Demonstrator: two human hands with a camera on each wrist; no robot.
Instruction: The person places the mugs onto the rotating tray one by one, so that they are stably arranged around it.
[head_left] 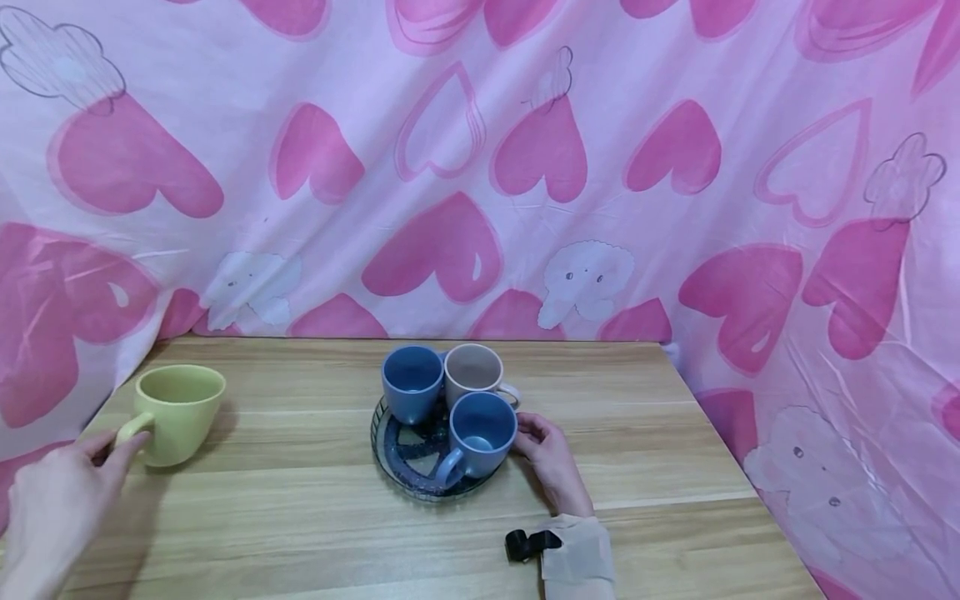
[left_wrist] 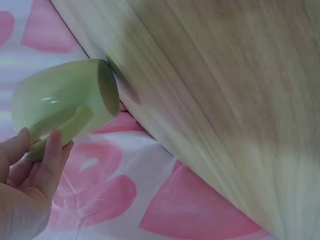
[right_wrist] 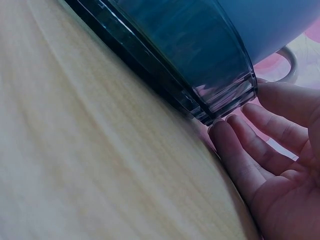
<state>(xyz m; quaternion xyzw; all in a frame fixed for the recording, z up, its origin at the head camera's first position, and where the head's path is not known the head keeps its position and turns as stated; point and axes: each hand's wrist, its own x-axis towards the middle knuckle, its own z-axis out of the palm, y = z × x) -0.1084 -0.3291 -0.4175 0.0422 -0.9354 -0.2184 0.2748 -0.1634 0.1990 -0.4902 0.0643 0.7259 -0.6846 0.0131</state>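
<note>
At the left, my left hand pinches the handle of a yellow-green mug between thumb and fingers. The mug is upright in the head view, its shadow falling on the table. A round glass plate in the middle carries a blue mug at the back left, a beige mug behind and another blue mug in front. Beside the plate's right side is my right hand. In the right wrist view its fingertips are right at the plate's glass wall.
The wooden table ends at a pink cloth with hearts, which hangs behind it and along both sides. A small black device sits on a pale band around the right wrist.
</note>
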